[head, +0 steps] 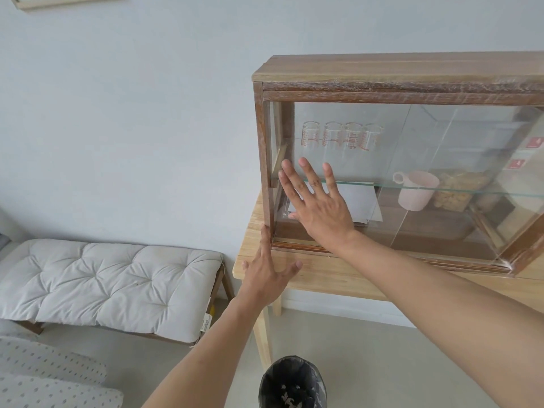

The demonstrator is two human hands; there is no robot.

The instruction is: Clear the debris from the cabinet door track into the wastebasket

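A wooden cabinet (382,72) with sliding glass doors (441,172) stands on a light wooden table (332,275). Its door track (368,254) runs along the bottom front edge; I cannot make out debris in it. My right hand (318,204) lies flat on the left glass door, fingers spread. My left hand (266,272) rests open at the cabinet's lower left corner, with a fingertip against the frame post. A wastebasket (293,384) lined with a black bag stands on the floor below the table, with scraps inside.
Inside the cabinet are several measuring glasses (341,136), a pink mug (416,192), a jar of snacks (459,189) and white papers (362,201). A cushioned bench (103,281) stands to the left against the white wall. A dotted cushion (44,375) is at the bottom left.
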